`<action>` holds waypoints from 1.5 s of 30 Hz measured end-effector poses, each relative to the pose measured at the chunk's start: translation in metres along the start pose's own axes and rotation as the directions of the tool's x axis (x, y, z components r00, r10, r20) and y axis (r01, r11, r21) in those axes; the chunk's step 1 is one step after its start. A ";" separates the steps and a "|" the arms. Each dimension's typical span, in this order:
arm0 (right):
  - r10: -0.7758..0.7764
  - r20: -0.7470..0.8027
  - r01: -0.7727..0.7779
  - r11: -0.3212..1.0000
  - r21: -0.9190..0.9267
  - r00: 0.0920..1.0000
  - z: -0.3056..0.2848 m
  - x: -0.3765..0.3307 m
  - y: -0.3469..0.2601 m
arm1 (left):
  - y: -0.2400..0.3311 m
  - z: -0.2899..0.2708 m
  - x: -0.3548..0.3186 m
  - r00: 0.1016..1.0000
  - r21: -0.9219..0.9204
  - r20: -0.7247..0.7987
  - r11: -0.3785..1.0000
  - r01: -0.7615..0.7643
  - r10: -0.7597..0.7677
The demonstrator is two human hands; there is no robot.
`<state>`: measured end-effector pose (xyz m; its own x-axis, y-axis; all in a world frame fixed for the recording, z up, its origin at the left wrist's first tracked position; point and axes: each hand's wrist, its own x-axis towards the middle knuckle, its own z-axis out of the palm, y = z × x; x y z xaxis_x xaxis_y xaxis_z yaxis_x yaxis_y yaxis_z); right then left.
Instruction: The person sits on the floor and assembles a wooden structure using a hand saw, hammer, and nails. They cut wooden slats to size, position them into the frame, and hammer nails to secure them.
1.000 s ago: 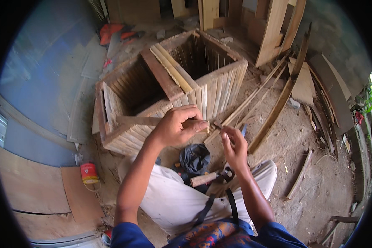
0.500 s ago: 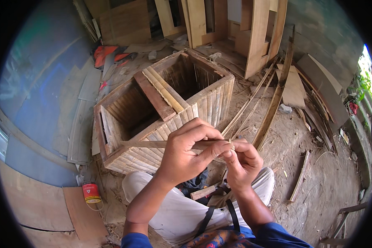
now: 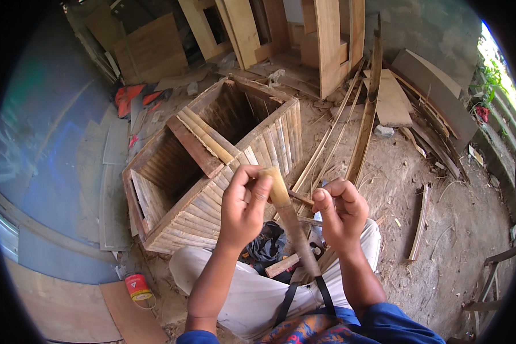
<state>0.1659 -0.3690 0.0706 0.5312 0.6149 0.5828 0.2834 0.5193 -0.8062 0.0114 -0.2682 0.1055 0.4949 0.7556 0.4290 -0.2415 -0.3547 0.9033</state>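
My left hand (image 3: 243,203) pinches a flat strip (image 3: 290,221) near its upper end. Pale tan at the top, the strip turns brown-grey and blurred lower down, slanting toward my lap. To its right, my right hand (image 3: 343,215) is raised with fingers curled and thumb pressed in; what it holds, if anything, I cannot make out. A thin dark stick (image 3: 301,198) shows beside its thumb, but I cannot tell whether they touch. Beyond my hands stands an open two-compartment box (image 3: 212,203) clad in vertical slats, with a crossbar (image 3: 192,143) over its middle.
Between my legs lie a black plastic bag (image 3: 268,243) and a wooden block (image 3: 282,265). A red can (image 3: 139,286) stands at the left. Long strips (image 3: 361,137) and boards (image 3: 394,103) lie at the right; wooden panels (image 3: 332,51) lean at the back.
My hands have moved apart. The strip has swung from lying sideways across my left hand to hanging down at a slant. The view has shifted slightly.
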 end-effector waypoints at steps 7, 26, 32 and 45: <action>0.185 -0.043 -0.179 0.977 0.115 0.982 -0.018 -0.030 0.029 | -0.048 -0.019 -0.003 0.995 -0.294 -0.065 0.954 0.058 -0.080; 0.642 0.489 -0.585 0.758 -0.288 0.591 0.036 -0.192 0.153 | -0.154 -0.033 -0.051 0.825 -0.077 -0.331 0.885 0.460 -0.458; 0.627 0.605 -0.563 0.758 -0.329 0.491 0.031 -0.204 0.155 | -0.185 -0.013 -0.091 0.795 -0.041 -0.377 0.865 0.499 -0.476; 0.960 0.249 -0.605 0.277 -0.747 0.132 -0.037 -0.189 0.284 | -0.240 -0.036 -0.124 0.638 -0.123 -0.281 0.686 0.717 -0.717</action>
<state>0.1755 -0.3603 -0.2722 0.1432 0.7269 -0.6717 0.3534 -0.6715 -0.6513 -0.0226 -0.2569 -0.1651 0.2540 0.8912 -0.3759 0.0870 0.3660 0.9265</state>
